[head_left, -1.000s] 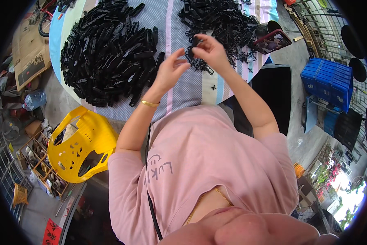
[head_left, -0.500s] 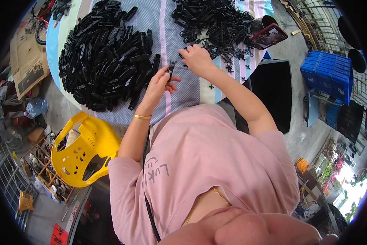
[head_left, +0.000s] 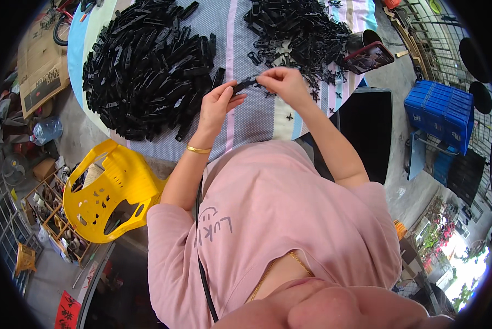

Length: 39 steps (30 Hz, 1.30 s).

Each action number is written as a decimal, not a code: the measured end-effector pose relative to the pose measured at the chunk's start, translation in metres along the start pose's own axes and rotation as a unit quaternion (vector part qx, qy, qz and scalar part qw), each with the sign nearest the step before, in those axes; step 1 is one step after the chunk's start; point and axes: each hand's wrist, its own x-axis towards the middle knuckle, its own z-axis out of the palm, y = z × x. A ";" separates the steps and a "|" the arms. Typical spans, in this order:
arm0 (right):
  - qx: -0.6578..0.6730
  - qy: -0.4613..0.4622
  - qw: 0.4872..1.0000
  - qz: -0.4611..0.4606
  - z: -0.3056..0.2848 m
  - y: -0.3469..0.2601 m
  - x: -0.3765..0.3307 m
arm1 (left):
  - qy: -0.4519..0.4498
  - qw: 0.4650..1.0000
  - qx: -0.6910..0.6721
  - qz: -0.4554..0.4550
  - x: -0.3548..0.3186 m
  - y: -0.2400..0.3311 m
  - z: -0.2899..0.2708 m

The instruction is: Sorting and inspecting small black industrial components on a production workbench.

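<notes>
Over the near part of the table, my left hand (head_left: 215, 112) pinches a long, narrow black plastic piece (head_left: 241, 85) between thumb and fingers. The fingertips of my right hand (head_left: 287, 86) are closed at the right end of that piece. Whether they hold a separate small part there is too small to tell. To the left lies a large heap of long black plastic pieces (head_left: 147, 71), one of them lying by my left fingertips. Beyond my right hand spreads a heap of smaller black parts (head_left: 301, 35). Several small black cross-shaped pieces (head_left: 290, 117) lie scattered nearby.
A striped cloth (head_left: 251, 129) covers the rounded table. A phone (head_left: 370, 57) leans against a dark cup at the right edge. A yellow plastic chair (head_left: 106, 192) stands at left, blue crates (head_left: 439, 112) at right. A dark flat panel (head_left: 364, 134) is beside the table.
My right hand has come from the edge of the small-parts heap to the piece in my left hand. The piece has turned from upright to slanting rightward. The whole view has shifted slightly.
</notes>
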 end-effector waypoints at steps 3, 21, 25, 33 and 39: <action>0.012 0.018 1.000 -0.010 0.010 0.004 -0.013 | -0.022 1.000 -0.020 0.003 0.000 -0.003 0.006; -0.086 0.057 0.994 -0.034 0.023 0.015 -0.022 | -0.047 0.994 0.096 0.033 -0.011 0.006 0.010; -0.287 0.009 0.955 -0.078 0.021 -0.003 -0.020 | -0.075 0.990 0.121 0.024 -0.012 0.007 -0.001; -0.391 0.178 0.847 -0.314 -0.003 -0.011 0.078 | -0.011 0.999 0.025 -0.024 -0.011 -0.003 -0.001; -0.654 0.122 0.703 -0.251 -0.004 -0.011 0.131 | -0.022 0.998 0.046 -0.031 -0.013 0.001 0.003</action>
